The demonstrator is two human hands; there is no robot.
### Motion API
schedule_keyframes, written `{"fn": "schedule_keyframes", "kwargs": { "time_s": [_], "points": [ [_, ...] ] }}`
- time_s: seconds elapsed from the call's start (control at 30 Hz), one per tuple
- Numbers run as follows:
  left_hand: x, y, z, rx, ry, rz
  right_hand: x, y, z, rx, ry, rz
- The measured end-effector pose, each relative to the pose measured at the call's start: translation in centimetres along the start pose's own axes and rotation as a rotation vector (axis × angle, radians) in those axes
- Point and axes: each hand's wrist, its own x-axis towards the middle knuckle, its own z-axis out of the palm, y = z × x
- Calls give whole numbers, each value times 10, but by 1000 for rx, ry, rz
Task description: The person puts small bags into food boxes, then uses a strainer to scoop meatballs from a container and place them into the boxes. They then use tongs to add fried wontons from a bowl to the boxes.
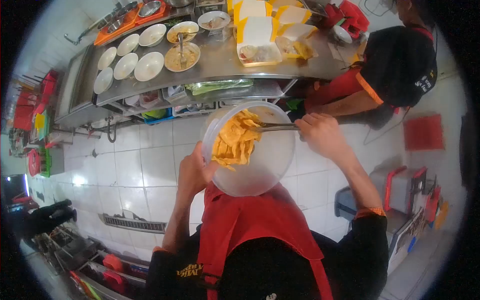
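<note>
My left hand (196,169) grips the rim of a large translucent plastic tub (272,167), which is tilted towards me in front of my red apron. Inside the tub, orange-yellow fried crisps (232,140) are heaped against the left wall. My right hand (321,134) is closed around the handle end of metal tongs (280,127). The tongs reach leftward into the tub, and their tips meet the upper part of the heap. Whether a crisp is pinched between the tips cannot be made out.
Ahead is a steel counter (215,75) with several white bowls (149,66), a bowl holding a fork (183,56) and open yellow-white food boxes (257,45). A co-worker in a black shirt (397,65) bends over at the right. A floor drain (134,223) lies lower left.
</note>
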Motion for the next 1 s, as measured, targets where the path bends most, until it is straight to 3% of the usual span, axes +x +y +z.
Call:
{"fn": "schedule_keyframes", "kwargs": {
  "time_s": [0.13, 0.2, 0.23, 0.3, 0.37, 0.43, 0.53, 0.77, 0.9, 0.97, 1.0],
  "points": [
    [16, -3, 24, 13, 82, -94, -8, 44, -9, 161, 61, 76],
    [14, -4, 30, -140, 74, -276, -17, 60, -13, 245, 77, 144],
    [12, -10, 32, -138, 74, -276, -22, 64, -14, 332, 92, 217],
    [8, -22, 35, -432, 114, -421, -34, 69, -15, 400, 65, 299],
    [2, -19, 31, -529, 159, -454, -49, 73, -2, 810, 149, 600],
    [-1, -29, 27, -628, 202, -484, -55, 76, 13, 904, 122, 694],
    [3, -37, 22, -616, 284, -558, -44, 70, 46, 1283, 364, 1060],
    [33, -51, -6, -602, 302, -569, 33, 102, 135, 1292, 603, 1123],
    [57, -61, -24, -623, 280, -528, 76, 130, 155, 1201, 483, 1211],
    [67, -61, -34, -635, 277, -505, 86, 132, 152, 645, 369, 1164],
    [72, -62, -38, -628, 262, -510, 84, 127, 139, 647, 342, 1136]
  ]
}}
